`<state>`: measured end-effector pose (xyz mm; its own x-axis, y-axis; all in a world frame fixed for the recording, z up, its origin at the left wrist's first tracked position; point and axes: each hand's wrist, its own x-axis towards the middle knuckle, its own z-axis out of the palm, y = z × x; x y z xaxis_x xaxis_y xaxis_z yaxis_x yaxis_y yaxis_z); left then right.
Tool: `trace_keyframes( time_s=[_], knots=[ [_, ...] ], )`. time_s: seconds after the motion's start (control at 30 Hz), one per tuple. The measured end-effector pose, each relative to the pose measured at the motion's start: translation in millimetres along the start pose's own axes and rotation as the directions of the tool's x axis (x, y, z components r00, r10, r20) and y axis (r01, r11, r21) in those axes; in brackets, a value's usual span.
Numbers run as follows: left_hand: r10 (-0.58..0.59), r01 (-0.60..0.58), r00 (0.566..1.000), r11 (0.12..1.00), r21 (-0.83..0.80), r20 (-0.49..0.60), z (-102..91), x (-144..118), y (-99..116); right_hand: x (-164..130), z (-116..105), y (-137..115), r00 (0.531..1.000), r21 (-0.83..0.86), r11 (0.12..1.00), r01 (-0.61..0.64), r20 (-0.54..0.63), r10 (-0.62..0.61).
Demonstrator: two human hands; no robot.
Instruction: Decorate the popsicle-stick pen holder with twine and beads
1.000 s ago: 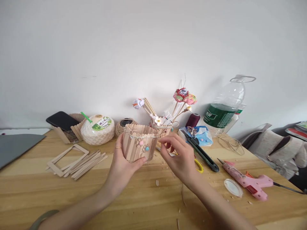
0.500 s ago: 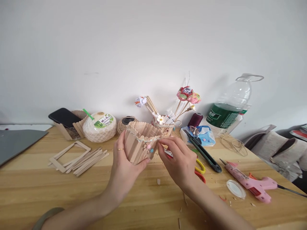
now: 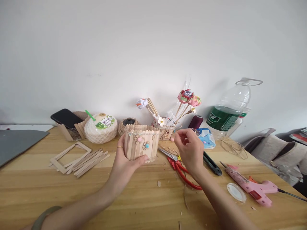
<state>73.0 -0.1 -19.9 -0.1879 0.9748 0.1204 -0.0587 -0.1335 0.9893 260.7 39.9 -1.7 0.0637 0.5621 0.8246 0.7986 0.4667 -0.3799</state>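
In my left hand (image 3: 123, 166) is a small pot made of craft sticks (image 3: 130, 145), gripped at its left side and bottom. Its front carries a pink-centred flower (image 3: 138, 139) and a blue-centred flower (image 3: 146, 145), with a shiny trim below the rim. To the right of the pot, and apart from it, my right hand (image 3: 192, 151) is raised with curled fingers. A small pink spot shows at its fingertips; whether it is held I cannot tell. Red-handled scissors (image 3: 176, 164) lie under this hand, beside a dark utility knife (image 3: 212, 163).
Loose craft sticks (image 3: 90, 163) and a stick frame (image 3: 59, 159) lie left. Behind stand a white coconut drink (image 3: 100, 135), a twine ball (image 3: 122, 127) and a decorated holder (image 3: 165, 132) with paper flowers. At right are a pink glue gun (image 3: 249, 185) and a large bottle (image 3: 223, 116).
My right hand has moved off the pot's right edge, upward and to the right. The pot has turned so its flowered front faces me, and more of the scissors shows.
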Motion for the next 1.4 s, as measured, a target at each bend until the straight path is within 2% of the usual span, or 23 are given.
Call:
trace_keyframes(
  time_s=[0.13, 0.3, 0.47, 0.6, 0.77, 0.93, 1.07, 1.23, 1.4],
  knots=[
    [-0.039, 0.040, 0.999, 0.995, -0.093, 0.016, -2.1, 4, -2, 2, -1, 7, 0.988, 0.119, 0.982, -0.147, 0.057, 0.141],
    [-0.034, 0.040, 0.998, 0.988, -0.150, 0.043, -4.3, 3, -7, -3, 0, 4, 0.970, 0.259, 0.936, -0.237, 0.124, 0.211],
    [-0.031, 0.042, 0.997, 0.983, -0.179, 0.064, -4.3, 2, -6, -9, 4, 1, 0.953, 0.400, 0.875, -0.273, 0.237, 0.189],
    [-0.053, 0.067, 0.996, 0.981, -0.182, 0.078, -3.4, 1, -2, -12, 7, -2, 0.955, 0.477, 0.842, -0.252, 0.264, 0.136],
    [-0.062, 0.068, 0.997, 0.989, -0.132, 0.048, -3.1, 2, -3, -14, 2, -9, 0.972, 0.468, 0.868, -0.167, 0.226, 0.065],
    [0.018, -0.018, 0.999, 1.000, -0.008, 0.026, -1.4, 3, -10, -15, -7, -19, 0.985, 0.374, 0.926, 0.049, 0.137, -0.108],
    [0.079, -0.080, 0.997, 0.995, 0.067, 0.021, 0.2, 0, -14, -17, -6, -22, 0.967, 0.277, 0.938, 0.206, 0.091, -0.239],
    [0.079, -0.080, 0.997, 0.983, 0.165, 0.013, 2.1, -4, -15, -19, -2, -20, 0.943, 0.114, 0.940, 0.322, 0.054, -0.330],
    [0.074, -0.072, 0.997, 0.974, 0.217, -0.003, 3.0, -4, -14, -18, -4, -19, 0.895, -0.048, 0.895, 0.443, 0.074, -0.439]
  ],
)
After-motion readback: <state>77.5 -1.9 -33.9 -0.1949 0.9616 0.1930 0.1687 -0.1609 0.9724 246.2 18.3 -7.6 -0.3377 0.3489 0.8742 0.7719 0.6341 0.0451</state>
